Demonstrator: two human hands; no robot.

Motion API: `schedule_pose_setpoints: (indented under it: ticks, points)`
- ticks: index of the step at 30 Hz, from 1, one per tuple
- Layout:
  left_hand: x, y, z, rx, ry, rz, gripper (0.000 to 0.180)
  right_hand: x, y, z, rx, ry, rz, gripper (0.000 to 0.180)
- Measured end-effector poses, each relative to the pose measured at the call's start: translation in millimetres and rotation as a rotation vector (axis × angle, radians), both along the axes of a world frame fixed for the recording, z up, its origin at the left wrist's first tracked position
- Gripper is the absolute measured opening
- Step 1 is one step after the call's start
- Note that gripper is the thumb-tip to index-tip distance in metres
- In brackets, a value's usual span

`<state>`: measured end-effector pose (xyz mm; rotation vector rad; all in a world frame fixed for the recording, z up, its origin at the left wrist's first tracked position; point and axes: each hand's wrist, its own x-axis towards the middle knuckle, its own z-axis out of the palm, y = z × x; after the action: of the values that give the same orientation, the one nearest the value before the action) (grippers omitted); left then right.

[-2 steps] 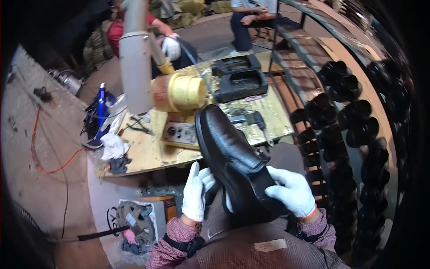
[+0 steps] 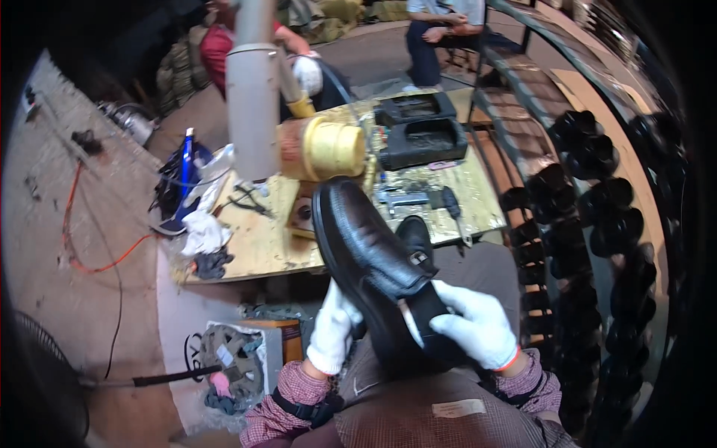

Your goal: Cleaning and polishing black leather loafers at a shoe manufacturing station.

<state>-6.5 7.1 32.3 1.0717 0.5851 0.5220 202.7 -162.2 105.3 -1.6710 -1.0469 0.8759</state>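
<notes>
Where you are looking: head view, down over your lap toward a pale plywood worktop.
Thing in hand: one glossy black leather slip-on shoe, held in the air above your lap, toe up and pointing at the worktop's near edge.
Left hand: white-gloved, against the shoe's left side near the sole; fingers curled onto it.
Right hand: white-gloved, fingers clamped across the heel end and collar.
Step in hand, as I judge it: you are presenting the toe to the yellow cylindrical drum, which juts from a grey upright post; toe and drum are near, and I cannot tell whether they touch.
What a next move calls for: both grips kept firm, the shoe steady, gloves well away from the drum.
Count, shoes: one in your hands; one more dark shoe-like shape just behind it; a curved rack of black shoes on your right, too many and too dark to count.
Count, rest: two black moulded trays on the worktop's far side, one white rag, one drum.
Other people: someone's white-gloved hand beyond the post.
</notes>
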Motion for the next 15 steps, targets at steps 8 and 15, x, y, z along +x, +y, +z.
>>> schedule_pose_setpoints:
  ticks: [8,15]
  points:
    - [-38.8,13.2,-16.0,-0.631,-0.276,-0.108,0.139,-21.3,33.1,9.2,0.275,-0.216,0.228,0.054]
    - [-27.1,79.3,-39.7,-0.415,-0.291,0.128,0.119,-6.5,-14.2,-4.7,0.077,0.145,-0.315,0.052]
